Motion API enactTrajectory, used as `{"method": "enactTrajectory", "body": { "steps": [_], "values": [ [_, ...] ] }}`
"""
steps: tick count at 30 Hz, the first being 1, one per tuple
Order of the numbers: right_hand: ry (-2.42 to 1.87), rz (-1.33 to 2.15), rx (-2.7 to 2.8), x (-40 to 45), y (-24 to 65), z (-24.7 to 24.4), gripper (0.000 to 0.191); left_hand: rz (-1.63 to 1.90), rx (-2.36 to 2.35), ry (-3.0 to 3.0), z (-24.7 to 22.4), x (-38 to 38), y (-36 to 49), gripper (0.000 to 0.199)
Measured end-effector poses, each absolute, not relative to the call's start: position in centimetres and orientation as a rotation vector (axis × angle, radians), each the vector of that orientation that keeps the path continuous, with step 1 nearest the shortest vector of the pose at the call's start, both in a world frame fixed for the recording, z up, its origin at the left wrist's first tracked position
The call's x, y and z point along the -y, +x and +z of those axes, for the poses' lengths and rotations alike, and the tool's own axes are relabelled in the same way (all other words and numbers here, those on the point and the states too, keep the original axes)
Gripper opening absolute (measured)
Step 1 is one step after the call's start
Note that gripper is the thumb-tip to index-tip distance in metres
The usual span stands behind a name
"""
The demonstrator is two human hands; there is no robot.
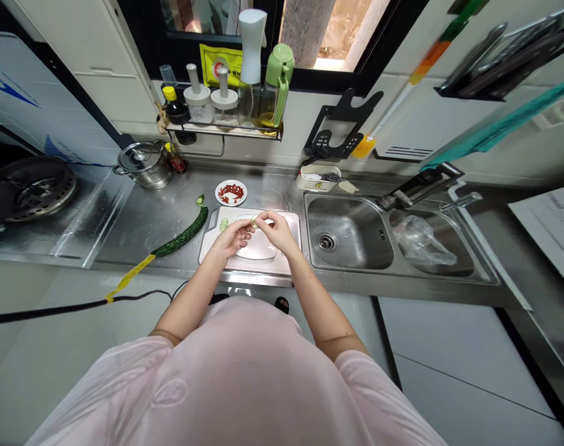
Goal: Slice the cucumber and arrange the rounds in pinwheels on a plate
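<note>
My left hand [236,238] and my right hand [275,230] meet over a pale cutting board [287,260]. Between their fingertips is a small pale green cucumber slice [254,221], pinched from both sides. Under the hands a white, rounded plate or tray [258,253] lies on the board, partly hidden by them. More cucumber slices [223,224] lie at the board's left side. To the left, a dark green cucumber [184,234] rests on the steel counter, with a cut-off end piece [200,200] near its tip.
Behind the board stands a white plate of chopped red pieces [231,193]. A lidded pot [145,164] and a wok [28,186] are on the left. The sink [351,232] lies right, a plastic bag [421,241] in its second basin. A bottle rack [226,129] hangs above.
</note>
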State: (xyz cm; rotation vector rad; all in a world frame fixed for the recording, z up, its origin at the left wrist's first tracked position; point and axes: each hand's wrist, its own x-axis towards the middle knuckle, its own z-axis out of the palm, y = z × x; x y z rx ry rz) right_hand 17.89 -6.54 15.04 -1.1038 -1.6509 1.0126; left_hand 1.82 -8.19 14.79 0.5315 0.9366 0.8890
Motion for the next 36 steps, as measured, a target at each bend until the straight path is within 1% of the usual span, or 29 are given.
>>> {"method": "enactTrajectory", "body": {
  "steps": [7,15,26,36],
  "values": [
    [-1.109,0.957,1.708,6.4,18.0,14.9,0.025,1.047,-1.086,0.743,14.9,8.1,1.8,0.032],
    [-1.124,0.925,1.741,6.2,18.2,14.8,0.024,1.129,-1.095,0.822,15.1,7.8,1.8,0.033],
    [-1.104,0.971,1.702,6.2,18.1,14.6,0.025,1.308,-1.080,0.996,14.4,7.8,2.2,0.035],
    [-1.107,1.027,1.677,6.3,18.1,14.8,0.024,1.352,-1.085,1.035,13.9,7.9,2.4,0.031]
  ]
}}
